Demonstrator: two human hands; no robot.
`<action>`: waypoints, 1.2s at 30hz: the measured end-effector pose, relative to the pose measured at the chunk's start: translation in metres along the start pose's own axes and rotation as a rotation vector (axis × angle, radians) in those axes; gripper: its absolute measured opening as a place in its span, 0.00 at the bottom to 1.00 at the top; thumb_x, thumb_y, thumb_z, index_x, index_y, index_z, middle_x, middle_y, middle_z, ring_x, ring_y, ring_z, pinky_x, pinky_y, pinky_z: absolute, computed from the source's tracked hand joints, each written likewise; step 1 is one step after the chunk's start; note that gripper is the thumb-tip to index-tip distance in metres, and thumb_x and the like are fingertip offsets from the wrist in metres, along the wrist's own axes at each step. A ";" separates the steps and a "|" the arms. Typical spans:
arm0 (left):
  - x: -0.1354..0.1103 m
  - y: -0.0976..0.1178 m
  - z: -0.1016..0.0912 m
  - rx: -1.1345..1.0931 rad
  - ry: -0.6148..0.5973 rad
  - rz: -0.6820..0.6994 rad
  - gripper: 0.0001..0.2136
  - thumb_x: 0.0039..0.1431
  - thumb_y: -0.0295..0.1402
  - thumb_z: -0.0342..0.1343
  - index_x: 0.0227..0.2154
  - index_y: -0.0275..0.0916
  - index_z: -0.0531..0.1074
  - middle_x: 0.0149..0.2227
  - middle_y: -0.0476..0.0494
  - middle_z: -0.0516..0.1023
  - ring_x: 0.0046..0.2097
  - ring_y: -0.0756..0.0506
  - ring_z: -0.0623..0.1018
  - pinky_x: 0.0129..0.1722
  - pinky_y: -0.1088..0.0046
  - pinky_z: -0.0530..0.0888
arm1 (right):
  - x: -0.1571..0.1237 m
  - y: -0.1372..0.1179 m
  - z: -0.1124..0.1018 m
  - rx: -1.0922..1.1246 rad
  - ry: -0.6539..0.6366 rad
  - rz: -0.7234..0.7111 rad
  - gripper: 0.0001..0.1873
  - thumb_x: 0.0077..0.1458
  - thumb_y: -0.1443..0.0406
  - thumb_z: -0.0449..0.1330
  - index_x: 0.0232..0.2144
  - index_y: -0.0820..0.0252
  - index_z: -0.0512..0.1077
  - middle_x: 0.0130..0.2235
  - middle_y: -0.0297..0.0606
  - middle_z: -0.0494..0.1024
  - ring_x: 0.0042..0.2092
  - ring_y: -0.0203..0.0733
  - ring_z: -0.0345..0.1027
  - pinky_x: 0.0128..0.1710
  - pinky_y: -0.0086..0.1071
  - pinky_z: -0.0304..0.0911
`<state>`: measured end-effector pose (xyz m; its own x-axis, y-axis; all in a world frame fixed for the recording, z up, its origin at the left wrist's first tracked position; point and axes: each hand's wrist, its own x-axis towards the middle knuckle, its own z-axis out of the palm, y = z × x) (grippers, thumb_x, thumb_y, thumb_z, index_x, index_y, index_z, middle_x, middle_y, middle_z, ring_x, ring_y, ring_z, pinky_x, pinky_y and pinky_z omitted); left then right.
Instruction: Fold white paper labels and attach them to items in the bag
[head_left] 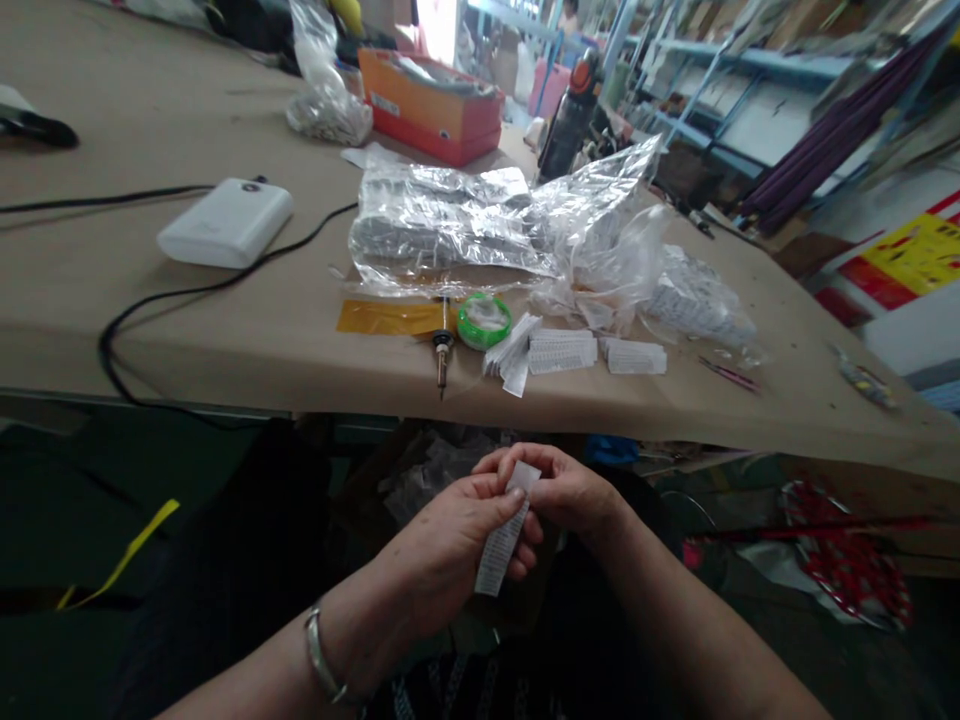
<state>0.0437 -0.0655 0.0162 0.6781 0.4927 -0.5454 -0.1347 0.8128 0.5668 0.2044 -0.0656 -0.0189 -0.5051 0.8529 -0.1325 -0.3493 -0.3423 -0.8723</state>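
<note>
A narrow white printed label strip [498, 555] lies across the fingers of my left hand [457, 525], with the thumb pressed on it. My right hand [574, 490] pinches near the strip's upper end, its fingertips meeting those of the left. Both hands are in front of the table edge, above my lap. On the table beyond them rest a fanned stack of similar labels [511, 352], a neater stack [562, 351] and a smaller one [636, 357]. Left of these are a green tape roll [484, 321] and a soldering iron [442, 362], tip toward me.
Clear plastic bags [450, 220] cover the middle of the table. Tweezers [729, 375] lie to the right. At left sit a white power bank [226, 224] and a black cable [157, 296]. An orange box [427, 110] and a dark bottle [568, 125] stand behind.
</note>
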 end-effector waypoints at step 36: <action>0.000 0.005 -0.006 -0.066 0.055 0.084 0.05 0.54 0.31 0.56 0.28 0.34 0.70 0.21 0.49 0.70 0.19 0.54 0.69 0.20 0.79 0.66 | -0.016 -0.007 0.029 -1.092 0.391 -0.323 0.19 0.61 0.62 0.52 0.53 0.58 0.65 0.47 0.41 0.74 0.48 0.42 0.69 0.49 0.36 0.63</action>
<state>0.0385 -0.0595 0.0161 0.6218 0.5746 -0.5322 -0.2373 0.7858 0.5711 0.1921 -0.0878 0.0031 -0.1783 0.9641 0.1968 0.5323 0.2627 -0.8047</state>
